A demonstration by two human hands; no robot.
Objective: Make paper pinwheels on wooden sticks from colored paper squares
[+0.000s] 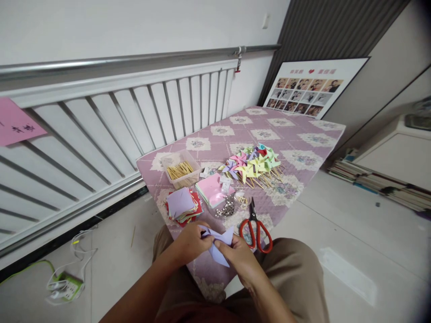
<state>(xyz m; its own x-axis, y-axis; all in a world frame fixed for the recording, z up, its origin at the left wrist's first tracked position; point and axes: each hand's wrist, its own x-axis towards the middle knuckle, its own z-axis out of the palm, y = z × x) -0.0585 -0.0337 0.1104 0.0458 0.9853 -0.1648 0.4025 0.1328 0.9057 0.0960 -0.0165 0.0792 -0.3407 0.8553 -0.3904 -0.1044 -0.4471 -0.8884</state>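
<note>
Between my hands is a lilac paper pinwheel (218,255), its corners partly folded in, held above the near corner of the table. My left hand (192,242) pinches its left side, and my right hand (239,255) grips the right side near the centre. Just right of my right hand lie red-handled scissors (253,224), blades pointing away. A stack of cut paper squares (182,204), lilac on top, sits beyond my left hand. Straight ahead are a heap of metal pins (226,207) and a small round dish of little pale pieces (241,200).
A clear plastic box of wooden sticks (182,170) stands at the table's left side. Finished pinwheels on sticks (252,163) lie piled mid-table, with pink paper sheets (212,188) nearer. A white radiator (134,116) borders the left; a green power strip (71,287) rests on the floor.
</note>
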